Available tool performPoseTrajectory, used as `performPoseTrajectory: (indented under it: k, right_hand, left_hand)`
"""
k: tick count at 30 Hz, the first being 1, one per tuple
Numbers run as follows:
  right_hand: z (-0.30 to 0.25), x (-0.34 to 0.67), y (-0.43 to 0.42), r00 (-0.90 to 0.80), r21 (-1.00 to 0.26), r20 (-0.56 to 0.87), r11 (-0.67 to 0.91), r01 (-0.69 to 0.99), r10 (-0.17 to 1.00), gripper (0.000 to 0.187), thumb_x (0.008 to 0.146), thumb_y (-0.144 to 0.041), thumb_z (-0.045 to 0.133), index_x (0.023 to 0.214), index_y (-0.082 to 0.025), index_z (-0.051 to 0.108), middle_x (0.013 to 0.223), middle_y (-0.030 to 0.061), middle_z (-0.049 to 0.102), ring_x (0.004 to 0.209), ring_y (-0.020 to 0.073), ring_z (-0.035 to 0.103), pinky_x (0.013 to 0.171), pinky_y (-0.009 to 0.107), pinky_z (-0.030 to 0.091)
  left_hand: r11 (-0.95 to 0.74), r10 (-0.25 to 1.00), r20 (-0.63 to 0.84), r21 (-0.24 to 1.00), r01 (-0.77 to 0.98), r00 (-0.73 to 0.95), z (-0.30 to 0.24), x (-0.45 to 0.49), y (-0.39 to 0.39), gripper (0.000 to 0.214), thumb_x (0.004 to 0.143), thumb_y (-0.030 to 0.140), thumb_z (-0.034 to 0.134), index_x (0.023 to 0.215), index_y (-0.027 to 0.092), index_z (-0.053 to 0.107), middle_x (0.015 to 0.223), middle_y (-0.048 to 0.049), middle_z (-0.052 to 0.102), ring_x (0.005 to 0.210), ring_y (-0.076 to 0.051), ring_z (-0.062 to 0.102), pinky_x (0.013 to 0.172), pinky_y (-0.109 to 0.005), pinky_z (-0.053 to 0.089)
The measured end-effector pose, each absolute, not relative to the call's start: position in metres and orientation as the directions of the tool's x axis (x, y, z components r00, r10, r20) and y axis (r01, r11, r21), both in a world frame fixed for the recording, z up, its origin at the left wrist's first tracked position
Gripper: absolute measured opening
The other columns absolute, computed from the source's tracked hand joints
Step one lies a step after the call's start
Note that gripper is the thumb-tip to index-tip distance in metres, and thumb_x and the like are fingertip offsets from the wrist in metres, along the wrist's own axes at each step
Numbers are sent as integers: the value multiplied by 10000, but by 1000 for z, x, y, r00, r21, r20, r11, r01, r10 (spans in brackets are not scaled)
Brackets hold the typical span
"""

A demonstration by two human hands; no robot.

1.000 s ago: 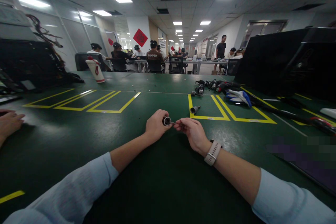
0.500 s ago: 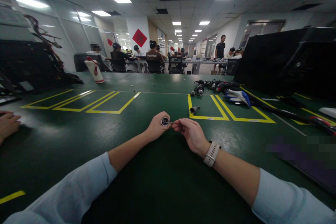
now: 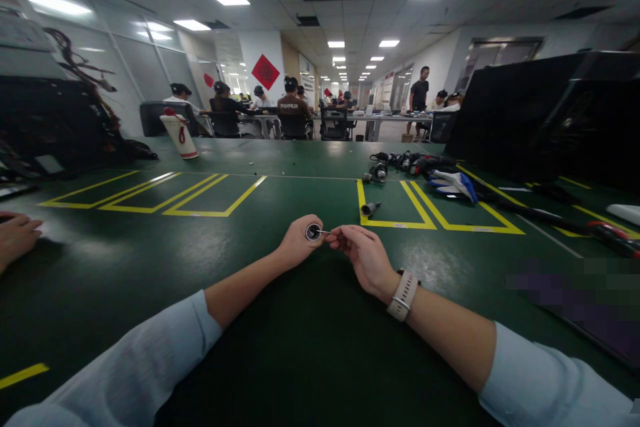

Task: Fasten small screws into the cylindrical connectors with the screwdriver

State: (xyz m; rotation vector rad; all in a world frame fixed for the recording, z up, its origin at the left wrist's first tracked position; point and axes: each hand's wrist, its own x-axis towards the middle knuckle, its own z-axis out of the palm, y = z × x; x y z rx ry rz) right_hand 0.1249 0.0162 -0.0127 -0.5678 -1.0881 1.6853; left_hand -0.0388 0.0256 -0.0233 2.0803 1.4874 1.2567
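Observation:
My left hand (image 3: 296,245) is closed around a small round black connector (image 3: 313,232), its open end facing me. My right hand (image 3: 364,253) pinches a thin metal pin (image 3: 325,233) whose tip reaches into the connector's opening. Both hands rest low over the green table (image 3: 310,347), near its middle. A white watch (image 3: 404,295) sits on my right wrist.
One loose connector (image 3: 371,208) lies on a yellow line just beyond my hands. A pile of connectors and cables (image 3: 400,163) and blue-white gloves (image 3: 453,185) sit at the right rear. A white bottle (image 3: 179,135) stands back left. Another person's hand (image 3: 17,235) rests at the left edge.
Both hands have drifted slightly left and kept their grips. The pin stays at the connector's mouth. The other person's hand at the left has shifted a little.

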Motion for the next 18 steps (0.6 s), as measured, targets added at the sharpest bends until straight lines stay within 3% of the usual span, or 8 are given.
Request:
performPoseTrajectory:
  k: [4,12,18]
  right_hand:
    - [-12,125,16,-392,-852,108,-118,-510,913,136,712,-262,599,707,-145,668,742,55,670,690,146,590,702,301,449]
    - [-12,124,13,-350,-867,200,-2,-499,915,129,730,-262,610,697,-157,678,735,35,670,713,146,587,716,298,446]
    - [-14,124,18,-401,-829,78,-164,-534,913,125,713,-243,611,686,-137,671,688,40,675,635,126,580,666,270,434]
  left_hand:
    - [-422,871,487,667,614,70,-24,-39,26,140,651,224,614,644,165,487,606,47,479,555,-95,457,513,-204,376]
    - [-415,857,510,592,691,78,-21,-38,25,112,660,209,598,643,163,497,612,40,482,558,-100,455,513,-210,363]
    - [-425,865,490,602,676,108,-23,-38,25,128,665,220,608,645,154,501,599,45,475,540,-89,437,498,-198,347]
